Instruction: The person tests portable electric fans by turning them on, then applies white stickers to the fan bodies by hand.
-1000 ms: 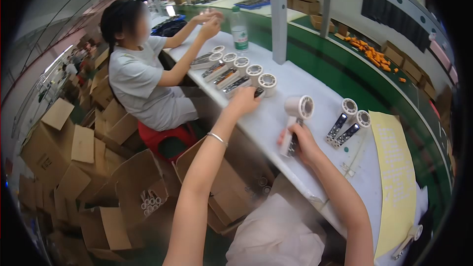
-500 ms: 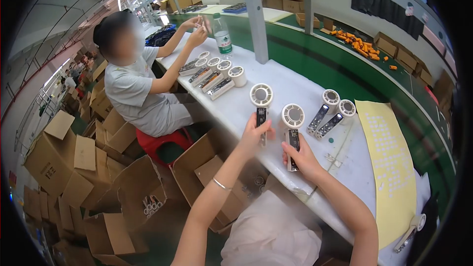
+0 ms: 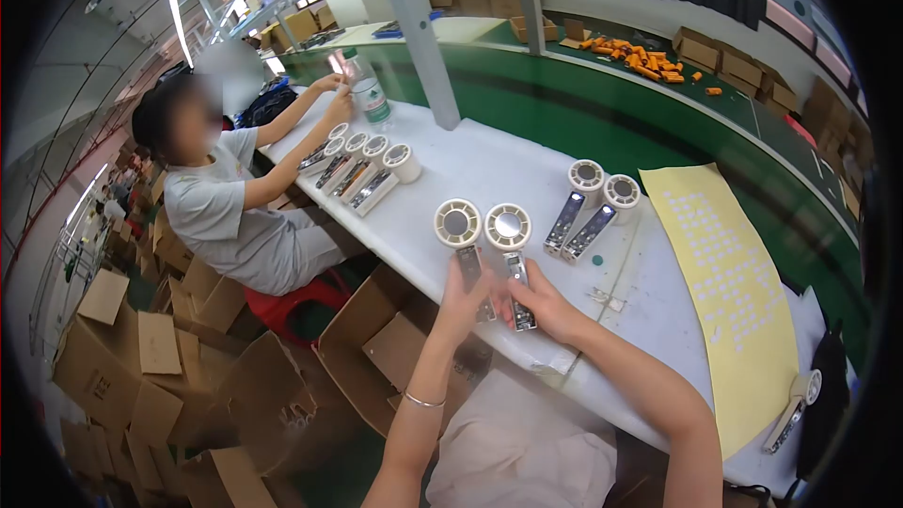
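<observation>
Closer together they've come, our left fan (image 3: 457,223) and right fan (image 3: 508,227), side by side over the counter (image 3: 489,155)! We've one gripped in our left hand's (image 3: 459,299) fingers, one in our right hand's (image 3: 547,306); both heads sit at twelve o'clock from the fingers, long axes nearly twelve-to-six.

- Table (image 3: 494,165): white top, extending beyond the left hand (image 3: 461,303) and right hand (image 3: 547,305).
- Row of fan units (image 3: 355,176): laid beyond the left hand, to its left.
- Bottle (image 3: 372,102): labelled, upright, past that row from the left hand.
- Pair of fan units (image 3: 593,229): side by side, beyond and right of the right hand.
- Yellow sheet (image 3: 720,263): pale dots in rows, well right of the right hand.
- Single fan unit (image 3: 800,400): farthest right of the right hand, by the sheet's edge.
</observation>
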`<state>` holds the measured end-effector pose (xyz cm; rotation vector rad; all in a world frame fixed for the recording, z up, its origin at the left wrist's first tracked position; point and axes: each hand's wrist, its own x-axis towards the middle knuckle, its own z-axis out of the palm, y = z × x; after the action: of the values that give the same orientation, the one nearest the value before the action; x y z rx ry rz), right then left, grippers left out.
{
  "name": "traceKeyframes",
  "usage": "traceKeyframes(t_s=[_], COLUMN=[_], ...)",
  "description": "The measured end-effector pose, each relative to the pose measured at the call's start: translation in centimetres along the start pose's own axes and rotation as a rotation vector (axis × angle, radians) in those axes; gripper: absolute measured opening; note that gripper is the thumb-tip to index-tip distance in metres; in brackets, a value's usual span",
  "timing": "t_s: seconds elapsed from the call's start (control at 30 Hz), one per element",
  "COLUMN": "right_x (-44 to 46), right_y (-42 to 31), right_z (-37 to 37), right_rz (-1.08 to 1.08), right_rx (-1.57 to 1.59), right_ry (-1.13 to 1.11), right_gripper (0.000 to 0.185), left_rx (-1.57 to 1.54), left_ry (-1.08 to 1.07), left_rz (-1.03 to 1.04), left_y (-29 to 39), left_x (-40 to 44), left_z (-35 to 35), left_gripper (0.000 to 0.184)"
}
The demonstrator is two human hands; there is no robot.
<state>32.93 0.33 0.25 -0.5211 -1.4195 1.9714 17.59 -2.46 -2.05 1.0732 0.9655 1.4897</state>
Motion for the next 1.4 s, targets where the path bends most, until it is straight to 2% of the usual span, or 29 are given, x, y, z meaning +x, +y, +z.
traceKeyframes(t_s=[0.33,0.43,0.73,0.87,1.0,1.4], right_x=[-0.1,0.0,-0.2,0.2,0.2,0.3], right_y=[-0.5,-0.2,-1.2,-0.1,0.1,0.5], right_z=[0.1,0.0,0.1,0.0,-0.1,-0.3], right_rz=[0.005,0.000,0.043,-0.061,-0.058,-0.063], right_rx=[-0.031,-0.016,-0.005,-0.029,-0.019,-0.039], right_ry=[-0.029,-0.024,-0.021,0.008,0.017,0.011], right_gripper=[0.034,0.035,0.035,0.035,0.037,0.039], left_rx=[0.029,-0.021,0.038,0.032,0.005,-0.001], left_ry=[-0.039,-0.025,-0.025,0.000,-0.052,-0.036], left_rz=[0.011,0.026,0.028,0.034,0.017,0.024], left_y=[0.1,0.8,1.0,0.4,0.5,0.3], left_x=[-0.2,-0.3,-0.1,-0.1,-0.1,0.1], left_z=[-0.1,0.7,0.5,0.4,0.2,0.2], left_gripper=[0.038,0.030,0.029,0.027,0.028,0.027])
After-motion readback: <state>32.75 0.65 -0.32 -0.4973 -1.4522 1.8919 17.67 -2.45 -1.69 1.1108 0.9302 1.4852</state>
